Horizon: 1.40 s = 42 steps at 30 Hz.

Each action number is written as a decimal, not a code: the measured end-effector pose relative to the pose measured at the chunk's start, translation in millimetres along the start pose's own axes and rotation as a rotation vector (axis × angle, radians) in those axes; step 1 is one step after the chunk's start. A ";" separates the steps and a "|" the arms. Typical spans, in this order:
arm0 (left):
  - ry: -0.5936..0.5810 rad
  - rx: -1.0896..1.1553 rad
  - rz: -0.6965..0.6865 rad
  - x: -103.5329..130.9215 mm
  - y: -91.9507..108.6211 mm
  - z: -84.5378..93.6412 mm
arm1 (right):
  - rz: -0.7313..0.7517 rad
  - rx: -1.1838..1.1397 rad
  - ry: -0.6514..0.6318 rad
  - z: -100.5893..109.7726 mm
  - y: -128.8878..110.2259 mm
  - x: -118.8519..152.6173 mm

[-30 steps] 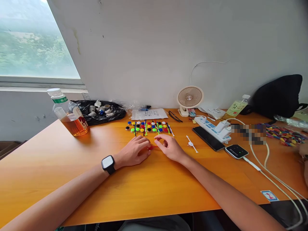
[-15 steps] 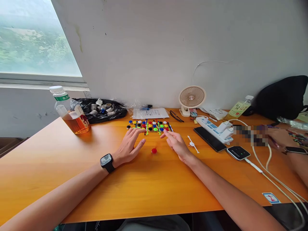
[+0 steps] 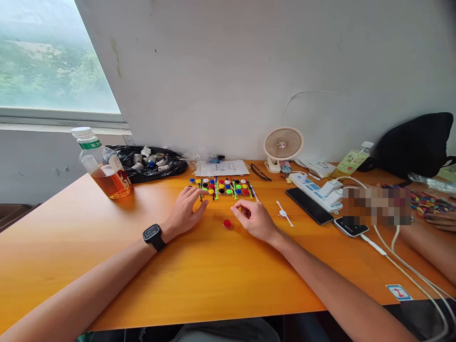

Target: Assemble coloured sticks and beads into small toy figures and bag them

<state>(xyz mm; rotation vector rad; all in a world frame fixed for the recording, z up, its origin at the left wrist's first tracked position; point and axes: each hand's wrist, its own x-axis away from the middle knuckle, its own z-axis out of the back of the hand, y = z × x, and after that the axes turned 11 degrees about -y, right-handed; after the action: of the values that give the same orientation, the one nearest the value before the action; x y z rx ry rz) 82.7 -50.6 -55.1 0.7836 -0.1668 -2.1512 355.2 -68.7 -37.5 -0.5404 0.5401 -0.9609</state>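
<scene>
My left hand (image 3: 185, 209) is open, fingers apart, beside the left end of the rows of small coloured discs (image 3: 221, 191). Thin coloured sticks lie among those discs. A red disc (image 3: 227, 223) lies alone on the orange table (image 3: 199, 289), between my hands. To its right is my right hand (image 3: 254, 218), its fingers curled with thumb and index close together; anything held there is too small to make out. Farther right lies a white stick with a round middle (image 3: 282, 213). Neither hand touches the red disc.
A bottle of amber drink (image 3: 110, 178) and a black plastic bag (image 3: 153, 166) stand left. Behind are a paper sheet (image 3: 223, 168), glasses and a fan (image 3: 284, 144). A phone (image 3: 309, 205), power strip (image 3: 317, 190), cables and another person's hands are right.
My left hand has shifted slightly left. The fingers of my right hand have curled in, and that hand has moved a little left. The other person's arms at the right have moved.
</scene>
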 end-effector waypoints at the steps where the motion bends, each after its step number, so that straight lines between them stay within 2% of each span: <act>1: 0.021 -0.022 0.014 -0.6 -4.8 0.5 | 0.002 0.034 0.008 0.6 -0.7 0.4; 4: 0.074 -0.097 0.090 -1.4 -23.5 3.3 | 0.009 0.106 0.035 2.6 -1.5 0.6; 7: 0.105 -0.136 0.224 -0.5 -45.6 6.4 | -0.003 0.134 0.070 4.5 -1.3 0.4; 9: 0.093 -0.132 0.291 0.5 -57.8 7.8 | -0.013 0.143 0.092 5.4 -1.1 0.5; 12: 0.031 -0.108 0.275 1.6 -66.6 8.3 | -0.015 0.157 0.112 6.1 -1.1 0.7; 16: -0.096 -0.150 0.187 2.0 -65.1 5.7 | -0.022 0.161 0.115 5.7 -1.5 0.8; 18: -0.120 -0.197 0.175 1.9 -63.9 3.9 | -0.025 0.163 0.112 5.3 -1.6 0.7; 23: -0.049 -0.267 0.201 1.1 -60.6 2.4 | -0.023 0.164 0.117 3.9 -1.3 0.8; 27: -0.096 -0.262 0.142 0.6 -54.2 2.0 | -0.032 0.163 0.101 2.7 -1.1 0.8; 33: -0.070 -0.256 0.177 0.3 -50.1 2.3 | -0.036 0.176 0.097 2.4 -0.9 0.5; 42: -0.102 -0.287 0.169 0.3 -48.5 2.6 | -0.053 0.175 0.085 2.0 -1.0 0.7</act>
<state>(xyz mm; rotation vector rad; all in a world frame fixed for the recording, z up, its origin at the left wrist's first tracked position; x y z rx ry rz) 49.0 -19.5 -71.0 0.4774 0.0237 -1.9978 356.3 -69.4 -35.5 -0.3597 0.5144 -1.0741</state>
